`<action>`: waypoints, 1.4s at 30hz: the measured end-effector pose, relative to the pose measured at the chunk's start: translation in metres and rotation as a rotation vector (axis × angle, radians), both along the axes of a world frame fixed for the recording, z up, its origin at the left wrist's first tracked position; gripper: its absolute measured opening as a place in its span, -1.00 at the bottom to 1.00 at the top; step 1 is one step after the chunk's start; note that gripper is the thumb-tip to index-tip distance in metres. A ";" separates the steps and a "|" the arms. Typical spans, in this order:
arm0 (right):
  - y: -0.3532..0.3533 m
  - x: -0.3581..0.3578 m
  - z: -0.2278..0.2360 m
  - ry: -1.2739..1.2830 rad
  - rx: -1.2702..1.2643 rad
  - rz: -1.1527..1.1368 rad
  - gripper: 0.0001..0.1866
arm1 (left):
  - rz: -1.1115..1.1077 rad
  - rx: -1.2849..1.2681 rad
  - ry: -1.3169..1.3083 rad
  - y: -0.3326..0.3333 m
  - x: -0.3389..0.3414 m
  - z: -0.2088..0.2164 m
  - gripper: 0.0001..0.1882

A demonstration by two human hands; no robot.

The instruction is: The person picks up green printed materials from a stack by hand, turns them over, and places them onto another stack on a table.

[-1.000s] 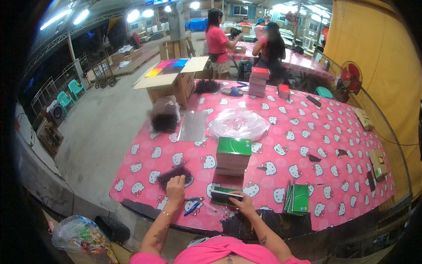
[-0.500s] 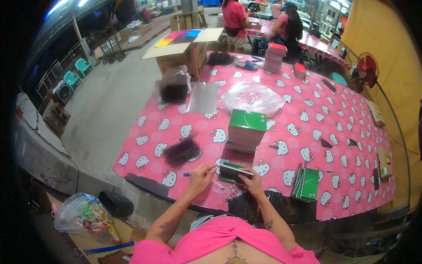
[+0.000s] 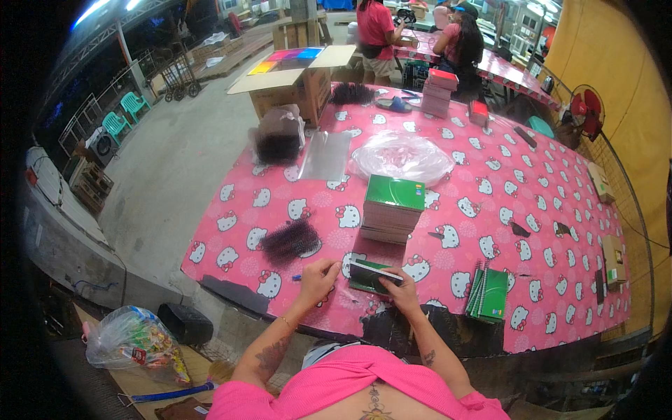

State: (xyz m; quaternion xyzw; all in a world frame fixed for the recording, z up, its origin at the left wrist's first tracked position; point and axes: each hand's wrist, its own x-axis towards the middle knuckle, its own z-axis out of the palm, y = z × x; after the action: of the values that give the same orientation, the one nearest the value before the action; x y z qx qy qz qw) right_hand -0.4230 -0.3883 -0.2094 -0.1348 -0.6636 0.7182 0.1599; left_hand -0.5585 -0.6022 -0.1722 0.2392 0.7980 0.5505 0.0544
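My right hand [image 3: 402,290] is closed on the right end of a green-covered notebook [image 3: 371,281], which is tilted up at the table's near edge with its dark side and white page edge showing. At its left end, my left hand [image 3: 319,281] has its fingers pinched together, slightly apart from the notebook. Whatever lies in that pinch is too small to make out. Just beyond the notebook rises a tall stack of green-covered pads [image 3: 394,194]. A heap of black spiral coils [image 3: 288,243] lies past my left hand. Several spiral-bound green notebooks [image 3: 488,294] rest to the right.
The pink patterned tablecloth [image 3: 448,231] is torn along the near edge. Farther back are a clear plastic bag [image 3: 402,155], plastic sheets [image 3: 325,155], an open carton [image 3: 290,94] and red-topped stacks [image 3: 439,93]. A red fan [image 3: 585,110] stands at right. Two people work behind.
My left hand has turned, its fingers drawn in closer together, and stays near the notebook's left end. The right hand keeps its hold. At the back, the people have shifted their arms and heads.
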 end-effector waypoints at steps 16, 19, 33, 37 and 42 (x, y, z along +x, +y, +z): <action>-0.004 0.001 0.016 -0.078 -0.087 0.030 -0.74 | -0.475 -0.200 0.348 0.000 -0.039 0.026 -0.77; 0.006 0.001 0.028 -0.045 0.000 0.030 -0.73 | -0.498 -0.295 0.333 0.009 -0.030 0.054 -0.72; -0.006 0.029 0.095 0.019 0.125 0.045 -0.76 | -0.536 -0.372 0.531 0.011 -0.010 0.105 -0.69; -0.017 0.036 0.109 0.060 0.069 -0.091 -0.76 | -0.268 -0.469 0.854 0.033 0.020 0.110 -0.40; -0.031 0.037 0.119 0.115 -0.128 -0.271 -0.77 | -0.168 -0.568 0.966 0.023 0.087 0.041 -0.16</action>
State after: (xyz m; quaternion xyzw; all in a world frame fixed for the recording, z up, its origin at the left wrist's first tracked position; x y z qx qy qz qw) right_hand -0.3861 -0.4190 -0.0907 -0.1918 -0.5822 0.7373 0.2841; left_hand -0.4716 -0.5788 -0.1309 0.5025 0.8272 0.1362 -0.2114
